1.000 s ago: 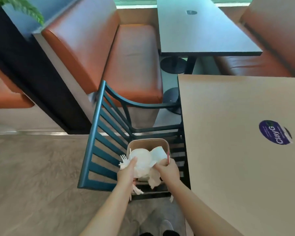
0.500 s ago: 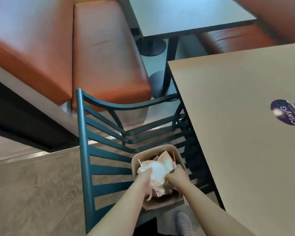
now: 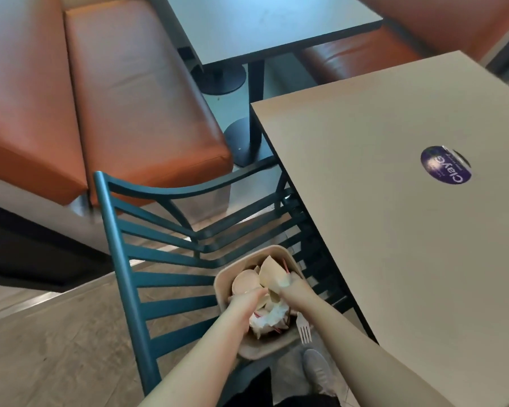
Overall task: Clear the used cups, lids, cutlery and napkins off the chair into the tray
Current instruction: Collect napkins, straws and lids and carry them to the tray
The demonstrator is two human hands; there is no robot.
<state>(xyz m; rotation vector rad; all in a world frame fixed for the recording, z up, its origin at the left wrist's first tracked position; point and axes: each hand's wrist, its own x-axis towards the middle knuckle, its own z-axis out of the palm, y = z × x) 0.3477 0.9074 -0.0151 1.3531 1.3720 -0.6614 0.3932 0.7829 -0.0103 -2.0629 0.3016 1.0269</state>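
Your two hands meet over the beige pulp tray (image 3: 222,284), which sits on the slatted seat of the teal chair (image 3: 121,236) pulled in against the tan surface (image 3: 394,230). Your left hand (image 3: 246,298) reaches in from the near side, fingers curled down among the litter; what they hold, if anything, cannot be told. Your right hand (image 3: 294,289) is closed around a scrap of white napkin beside a tan paper cup (image 3: 272,271) that lies tilted in the far half of the tray. A round pale lid (image 3: 244,282) rests just left of that cup, touching it. Crumpled white napkins (image 3: 272,314) fill the near half, between your forearms, with thin red-and-white sticks poking out near them. A white plastic fork (image 3: 304,330) hangs over the tray's near right rim, tines pointing toward you. A round purple sticker (image 3: 445,164) marks the tan surface. Orange bench cushions (image 3: 135,98) and a dark table (image 3: 262,22) stand beyond the chair. One grey shoe (image 3: 316,368) shows on the floor below.
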